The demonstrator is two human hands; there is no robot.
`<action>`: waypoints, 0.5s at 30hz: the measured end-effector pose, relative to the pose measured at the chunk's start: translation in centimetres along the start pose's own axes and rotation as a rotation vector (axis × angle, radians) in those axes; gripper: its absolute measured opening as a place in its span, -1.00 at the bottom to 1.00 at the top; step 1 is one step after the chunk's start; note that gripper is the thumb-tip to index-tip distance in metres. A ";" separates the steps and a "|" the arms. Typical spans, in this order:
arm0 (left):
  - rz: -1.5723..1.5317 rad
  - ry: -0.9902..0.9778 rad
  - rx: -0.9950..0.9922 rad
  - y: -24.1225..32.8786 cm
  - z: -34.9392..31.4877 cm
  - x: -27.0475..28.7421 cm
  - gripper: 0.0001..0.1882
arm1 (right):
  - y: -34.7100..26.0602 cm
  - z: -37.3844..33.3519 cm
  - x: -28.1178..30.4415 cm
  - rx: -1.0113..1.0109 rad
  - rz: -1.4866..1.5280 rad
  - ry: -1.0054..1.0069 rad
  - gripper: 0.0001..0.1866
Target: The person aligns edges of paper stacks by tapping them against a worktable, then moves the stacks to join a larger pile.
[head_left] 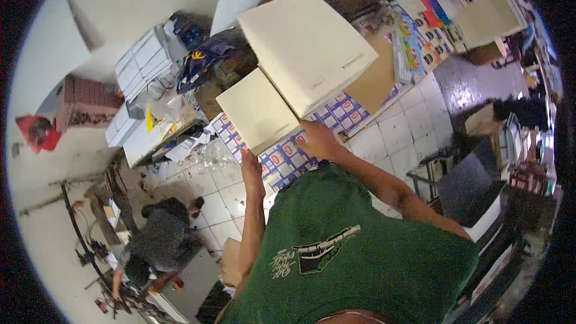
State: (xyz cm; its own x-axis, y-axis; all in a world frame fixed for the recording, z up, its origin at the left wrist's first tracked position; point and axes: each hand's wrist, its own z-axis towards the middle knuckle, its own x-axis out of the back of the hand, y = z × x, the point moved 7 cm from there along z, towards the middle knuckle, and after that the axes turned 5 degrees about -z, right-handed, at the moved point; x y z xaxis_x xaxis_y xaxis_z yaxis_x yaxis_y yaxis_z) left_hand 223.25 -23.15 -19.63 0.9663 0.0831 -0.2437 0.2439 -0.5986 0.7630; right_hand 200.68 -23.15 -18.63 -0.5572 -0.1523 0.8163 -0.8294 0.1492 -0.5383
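Observation:
Before me a small cream block (259,108), apparently a stack of paper, lies on a table covered with blue-and-white printed sheet (345,111). My left hand (252,167) presses against its near left corner, fingers partly hidden by the block. At its near right corner, my right hand (318,140) is closed against the side with the thumb toward the front. Both hands grip the block between them. A larger, taller cream stack (306,45) stands directly behind and to the right, almost touching the smaller one.
A brown cardboard sheet (375,75) lies right of the big stack, near colourful printed sheets (414,48). White bundles (143,63) and a dark plastic bag (207,60) sit at left. A person (165,237) bends over equipment at lower left. Shelving (474,189) stands at right.

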 end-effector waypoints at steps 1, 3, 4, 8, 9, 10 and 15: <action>0.023 -0.015 -0.014 -0.6 0.2 0.8 -0.19 | -0.6 0.2 0.4 0.012 0.023 -0.017 -0.36; 0.079 -0.029 0.019 -0.9 0.5 0.9 -0.19 | -1.4 0.0 1.2 0.026 0.062 -0.054 -0.36; 0.107 -0.038 0.033 -0.9 0.5 0.9 -0.19 | -0.9 0.1 0.6 0.044 0.079 -0.023 -0.39; -0.080 0.001 -0.144 -1.0 1.7 2.4 -0.12 | 1.7 1.2 -2.0 -0.022 0.152 -0.064 -0.45; -0.149 -0.047 -0.084 -1.5 3.1 2.5 -0.06 | 3.3 1.6 -3.3 -0.024 0.271 -0.042 -0.47; -0.292 -0.043 -0.064 -3.4 5.2 3.7 -0.02 | 4.3 1.5 -4.7 -0.023 0.389 -0.039 -0.50; -0.518 -0.041 -0.058 -5.9 8.6 5.1 0.02 | 8.3 -0.9 -13.3 -0.542 1.341 -0.526 -0.43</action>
State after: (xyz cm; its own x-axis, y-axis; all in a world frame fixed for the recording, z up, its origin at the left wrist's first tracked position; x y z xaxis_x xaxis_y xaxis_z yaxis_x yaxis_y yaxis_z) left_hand 225.98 -25.99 -30.52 0.7141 0.3243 -0.6204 0.6943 -0.4420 0.5680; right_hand 201.28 -19.05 -33.79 -0.9053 0.0811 -0.4170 0.3259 0.7623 -0.5592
